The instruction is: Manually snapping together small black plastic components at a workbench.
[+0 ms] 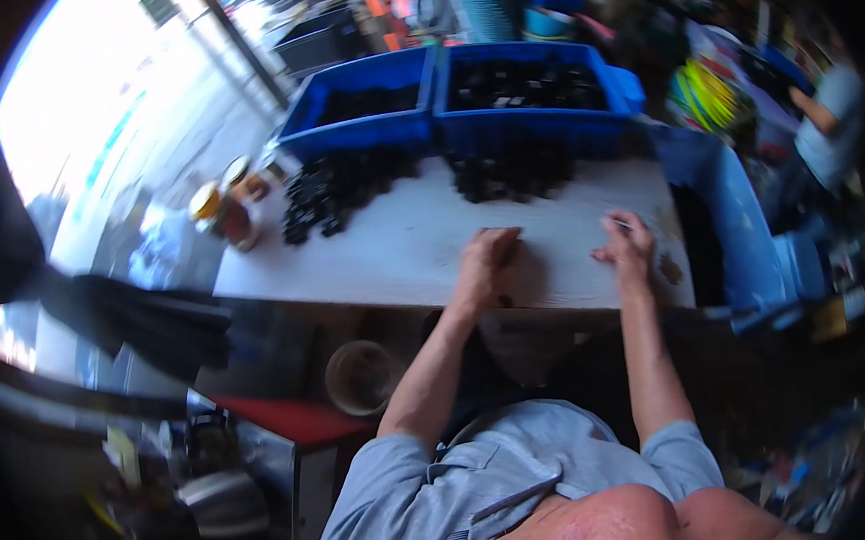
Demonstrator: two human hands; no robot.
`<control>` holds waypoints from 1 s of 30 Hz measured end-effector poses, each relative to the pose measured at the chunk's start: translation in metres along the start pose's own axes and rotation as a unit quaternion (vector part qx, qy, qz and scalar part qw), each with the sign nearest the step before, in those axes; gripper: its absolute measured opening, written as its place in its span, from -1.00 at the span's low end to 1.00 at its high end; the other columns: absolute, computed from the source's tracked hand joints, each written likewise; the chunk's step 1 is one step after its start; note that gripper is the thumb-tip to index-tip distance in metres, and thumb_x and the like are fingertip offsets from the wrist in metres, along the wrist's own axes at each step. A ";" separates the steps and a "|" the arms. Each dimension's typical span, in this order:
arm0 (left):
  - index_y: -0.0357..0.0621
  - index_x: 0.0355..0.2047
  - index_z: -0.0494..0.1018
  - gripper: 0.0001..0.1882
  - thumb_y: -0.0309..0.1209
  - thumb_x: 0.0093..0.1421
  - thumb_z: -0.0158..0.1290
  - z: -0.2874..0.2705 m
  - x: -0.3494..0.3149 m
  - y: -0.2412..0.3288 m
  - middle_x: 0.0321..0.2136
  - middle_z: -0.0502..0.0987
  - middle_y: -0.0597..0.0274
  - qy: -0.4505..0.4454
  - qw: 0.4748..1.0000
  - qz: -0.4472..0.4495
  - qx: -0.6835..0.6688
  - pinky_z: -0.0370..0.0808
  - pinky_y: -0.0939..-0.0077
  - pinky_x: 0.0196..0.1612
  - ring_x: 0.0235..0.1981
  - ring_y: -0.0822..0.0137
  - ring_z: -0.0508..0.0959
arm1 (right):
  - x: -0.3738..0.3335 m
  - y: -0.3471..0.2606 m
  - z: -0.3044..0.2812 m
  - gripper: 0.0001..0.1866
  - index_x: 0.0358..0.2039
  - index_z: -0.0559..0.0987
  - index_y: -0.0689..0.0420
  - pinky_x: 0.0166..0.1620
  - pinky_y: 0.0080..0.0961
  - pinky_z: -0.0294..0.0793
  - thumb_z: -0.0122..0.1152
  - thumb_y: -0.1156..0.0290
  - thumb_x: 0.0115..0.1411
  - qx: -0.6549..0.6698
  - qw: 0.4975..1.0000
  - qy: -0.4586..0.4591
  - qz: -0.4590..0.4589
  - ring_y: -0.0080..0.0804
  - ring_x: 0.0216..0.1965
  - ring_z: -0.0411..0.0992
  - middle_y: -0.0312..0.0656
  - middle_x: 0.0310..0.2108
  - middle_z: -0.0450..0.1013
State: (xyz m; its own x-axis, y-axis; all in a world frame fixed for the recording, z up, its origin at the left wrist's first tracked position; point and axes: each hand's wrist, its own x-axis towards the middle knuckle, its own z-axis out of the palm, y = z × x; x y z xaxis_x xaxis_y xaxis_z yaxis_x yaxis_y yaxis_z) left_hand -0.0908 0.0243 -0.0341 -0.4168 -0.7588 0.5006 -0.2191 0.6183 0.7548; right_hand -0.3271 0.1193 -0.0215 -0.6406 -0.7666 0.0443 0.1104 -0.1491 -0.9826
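My left hand (487, 266) is over the near part of the white tabletop (400, 237), its fingers curled inward around something dark that I cannot make out. To its right, my right hand (628, 244) is held with fingers bent and pressed together. A thin pale sliver shows at those fingertips, too small and blurred to name. Beyond the hands, one heap of small black parts (511, 169) lies in front of the right bin, and a second black heap (332, 192) spreads further left.
Two blue bins (358, 130) with black parts stand along the far edge. Jars (223, 216) with yellowish lids sit at the left. A large light-blue tub (739, 208) adjoins the table's right side. A round bucket (360, 377) is below the near edge. Another person (834, 127) is at far right.
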 end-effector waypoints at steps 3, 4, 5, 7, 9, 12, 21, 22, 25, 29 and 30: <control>-0.23 -0.14 0.62 -0.77 -0.52 0.17 0.18 0.003 -0.003 -0.016 -0.22 0.64 0.06 0.025 0.996 0.069 0.049 0.53 0.27 -0.03 -0.16 0.07 0.58 | -0.001 -0.001 0.005 -0.75 -0.13 0.53 0.17 -0.49 -0.36 0.62 0.33 0.36 0.24 0.029 0.999 -0.015 0.017 -0.58 -0.73 0.27 -0.38 -0.72 0.25; -0.24 -0.15 0.60 -0.78 -0.49 0.19 0.17 -0.003 0.002 0.001 -0.22 0.64 0.03 -0.024 0.998 0.040 0.046 0.52 0.25 -0.02 -0.14 0.05 0.57 | 0.002 0.004 -0.004 -0.76 -0.15 0.53 0.15 -0.48 -0.37 0.62 0.33 0.35 0.25 0.030 0.999 -0.006 0.015 -0.59 -0.73 0.27 -0.39 -0.74 0.23; -0.24 -0.15 0.60 -0.78 -0.49 0.18 0.16 -0.008 0.001 0.004 -0.22 0.64 0.02 -0.018 0.998 0.045 0.037 0.52 0.24 -0.02 -0.14 0.03 0.57 | 0.001 0.005 -0.003 -0.77 -0.15 0.53 0.14 -0.47 -0.37 0.62 0.33 0.35 0.25 0.030 0.999 -0.007 0.015 -0.59 -0.73 0.27 -0.39 -0.74 0.23; -0.24 -0.15 0.60 -0.77 -0.49 0.18 0.16 -0.011 0.000 0.007 -0.22 0.64 0.02 -0.005 0.998 0.044 0.033 0.52 0.23 -0.02 -0.14 0.02 0.57 | 0.001 0.005 -0.001 -0.77 -0.16 0.54 0.13 -0.46 -0.37 0.63 0.34 0.35 0.25 0.030 0.999 -0.018 0.020 -0.59 -0.73 0.27 -0.39 -0.74 0.23; -0.24 -0.14 0.60 -0.76 -0.49 0.16 0.17 -0.013 0.001 0.006 -0.21 0.64 0.02 -0.032 0.998 0.032 0.054 0.53 0.24 -0.02 -0.13 0.02 0.57 | 0.003 0.005 0.001 -0.78 -0.16 0.54 0.13 -0.45 -0.38 0.63 0.33 0.34 0.25 0.012 1.000 -0.010 0.002 -0.60 -0.72 0.27 -0.40 -0.75 0.23; -0.23 -0.11 0.60 -0.73 -0.48 0.17 0.17 -0.014 0.002 0.005 -0.22 0.65 0.06 -0.020 0.998 0.030 0.048 0.54 0.22 -0.03 -0.14 -0.02 0.57 | 0.007 0.006 0.000 -0.78 -0.15 0.54 0.12 -0.44 -0.39 0.63 0.31 0.32 0.27 0.022 1.000 -0.018 0.008 -0.61 -0.72 0.28 -0.41 -0.74 0.23; -0.22 0.32 0.14 -0.33 -0.56 0.24 0.13 -0.103 0.035 0.012 -0.42 0.66 0.10 0.129 0.991 0.028 -0.033 0.54 0.49 -0.39 -0.50 0.42 0.60 | 0.010 0.007 -0.003 -0.75 -0.12 0.52 0.14 -0.44 -0.42 0.60 0.31 0.31 0.28 0.013 1.000 -0.026 0.008 -0.61 -0.72 0.27 -0.41 -0.75 0.21; -0.21 0.35 0.07 -0.28 -0.56 0.24 0.13 -0.137 0.056 0.010 -0.41 0.66 0.08 0.177 0.978 0.104 0.025 0.54 0.48 -0.40 -0.52 0.40 0.60 | 0.010 0.007 -0.004 -0.75 -0.13 0.52 0.14 -0.45 -0.42 0.60 0.31 0.31 0.28 0.013 0.999 -0.029 0.008 -0.61 -0.72 0.26 -0.41 -0.75 0.21; -0.32 0.38 0.01 -0.27 -0.52 0.30 0.11 -0.249 0.110 0.018 -0.33 0.65 0.10 0.245 0.967 0.032 0.058 0.58 0.54 -0.34 -0.41 0.43 0.61 | 0.012 0.011 -0.009 -0.76 -0.15 0.52 0.13 -0.48 -0.42 0.59 0.31 0.30 0.28 0.012 1.000 -0.027 0.001 -0.61 -0.73 0.25 -0.41 -0.76 0.21; -0.47 0.37 -0.04 -0.20 -0.41 0.25 0.10 -0.380 0.159 0.034 -0.40 0.65 0.04 0.385 0.905 -0.069 0.167 0.56 0.46 -0.32 -0.40 0.31 0.64 | 0.015 0.018 -0.011 -0.78 -0.14 0.52 0.09 -0.50 -0.44 0.61 0.30 0.31 0.28 0.004 1.000 -0.021 -0.008 -0.61 -0.75 0.26 -0.41 -0.76 0.23; -0.53 0.35 0.01 -0.17 -0.32 0.22 0.12 -0.407 0.164 0.035 -0.47 0.65 0.04 0.407 0.885 -0.100 0.200 0.56 0.38 -0.18 -0.34 0.24 0.67 | 0.015 0.018 -0.011 -0.78 -0.14 0.52 0.09 -0.50 -0.44 0.61 0.30 0.31 0.28 0.008 1.000 -0.027 -0.008 -0.61 -0.75 0.26 -0.41 -0.76 0.23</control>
State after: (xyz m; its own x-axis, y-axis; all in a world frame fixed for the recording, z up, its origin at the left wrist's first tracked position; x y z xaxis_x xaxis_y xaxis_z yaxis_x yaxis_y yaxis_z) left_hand 0.1922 -0.1615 0.2472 0.4048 -0.6565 0.6365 -0.5800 0.3537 0.7338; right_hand -0.3426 0.1120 -0.0400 -0.6000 -0.7968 0.0709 0.1131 -0.1722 -0.9785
